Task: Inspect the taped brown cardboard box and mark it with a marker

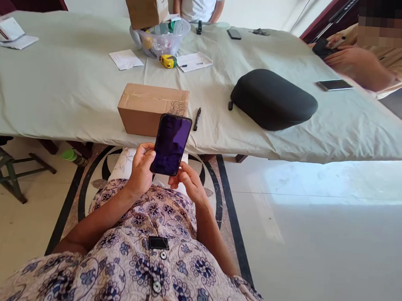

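Observation:
A smartphone (171, 144) with a dark, purplish reflective screen is held upright in front of my lap, screen toward me. My left hand (142, 170) grips its lower left edge, thumb along the side. At the lower right corner is my right hand (191, 182), its curled fingers against the phone's edge; part of them is hidden behind it. Just beyond the phone, a closed cardboard box (141, 114) sits at the table's near edge, with dark scribbled lines on its top right. Right of the box lies a black marker (197, 119), its small black cap (230, 106) apart from it.
On the cloth-covered table (71, 82) are a black case (273, 98), a plastic basket (163, 42) holding a carton (147, 7), a yellow tape measure (168, 61), papers (125, 59) and two other phones (335, 85). One person (199, 1) is across the table, another person (375, 66) at right.

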`<action>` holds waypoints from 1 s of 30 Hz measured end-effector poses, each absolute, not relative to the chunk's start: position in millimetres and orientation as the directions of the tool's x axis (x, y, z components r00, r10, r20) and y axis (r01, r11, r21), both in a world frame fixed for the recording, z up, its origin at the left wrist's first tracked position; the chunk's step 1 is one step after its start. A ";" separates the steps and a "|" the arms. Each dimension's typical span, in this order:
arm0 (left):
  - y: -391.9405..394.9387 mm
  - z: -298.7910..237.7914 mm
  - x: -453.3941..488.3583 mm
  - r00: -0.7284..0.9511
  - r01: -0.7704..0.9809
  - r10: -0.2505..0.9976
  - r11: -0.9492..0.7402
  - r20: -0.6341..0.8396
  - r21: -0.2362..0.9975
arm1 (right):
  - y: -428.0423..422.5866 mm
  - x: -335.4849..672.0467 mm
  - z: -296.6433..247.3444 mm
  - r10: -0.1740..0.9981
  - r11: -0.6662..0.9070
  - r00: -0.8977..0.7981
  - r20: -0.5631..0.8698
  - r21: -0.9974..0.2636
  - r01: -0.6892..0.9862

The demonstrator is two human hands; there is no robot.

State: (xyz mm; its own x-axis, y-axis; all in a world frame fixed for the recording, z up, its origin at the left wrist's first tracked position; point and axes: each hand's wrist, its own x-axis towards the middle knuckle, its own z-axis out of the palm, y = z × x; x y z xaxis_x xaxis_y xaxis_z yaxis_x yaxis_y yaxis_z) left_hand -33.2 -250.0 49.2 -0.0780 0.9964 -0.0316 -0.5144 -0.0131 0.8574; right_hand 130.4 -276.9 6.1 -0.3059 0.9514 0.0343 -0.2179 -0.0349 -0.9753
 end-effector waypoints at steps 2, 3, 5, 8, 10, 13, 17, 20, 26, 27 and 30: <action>-250.2 48.6 -33.7 -0.073 -0.519 0.997 -0.008 -0.035 0.855 | -279.4 127.9 9.9 0.944 -0.045 -0.327 0.036 -0.971 -0.235; -250.4 48.8 -33.9 -0.075 -0.520 0.997 -0.010 -0.033 0.854 | -279.6 127.1 11.2 0.944 -0.044 -0.327 0.039 -0.968 -0.245; -251.3 50.2 -33.4 -0.079 -0.519 0.997 -0.023 -0.021 0.855 | -279.0 127.3 12.1 0.944 -0.033 -0.325 0.052 -0.968 -0.250; -253.2 53.1 -30.7 -0.060 -0.520 0.998 -0.030 -0.002 0.854 | -278.3 132.6 10.9 0.944 -0.017 -0.326 0.058 -0.974 -0.224; -254.4 54.2 -28.5 -0.030 -0.531 1.000 -0.020 0.005 0.847 | -279.1 137.4 10.3 0.952 -0.005 -0.300 0.054 -0.981 -0.194; -255.9 54.3 -26.4 0.009 -0.540 1.000 -0.005 0.012 0.842 | -281.7 142.4 10.7 0.965 0.020 -0.257 0.054 -0.991 -0.134; -257.1 55.2 -27.6 0.015 -0.546 1.000 -0.003 0.013 0.838 | -283.0 140.6 11.8 0.964 0.033 -0.258 0.065 -0.991 -0.126; -255.4 58.0 -34.4 -0.024 -0.567 1.000 -0.010 -0.004 0.824 | -279.3 135.3 12.5 0.951 0.027 -0.300 0.074 -0.987 -0.159; -228.8 55.0 -87.4 -0.406 -0.430 0.909 -0.285 0.099 0.856 | -260.8 134.8 9.3 0.973 0.091 -0.195 0.122 -0.983 -0.157; -219.9 51.6 -102.5 -0.493 -0.363 0.859 -0.348 0.139 0.865 | -257.1 136.8 7.9 0.981 0.097 -0.150 0.120 -0.984 -0.150; -186.6 36.7 -152.1 -0.660 -0.170 0.725 -0.397 0.195 0.902 | -244.5 144.4 3.3 0.993 0.109 -0.029 0.113 -0.988 -0.111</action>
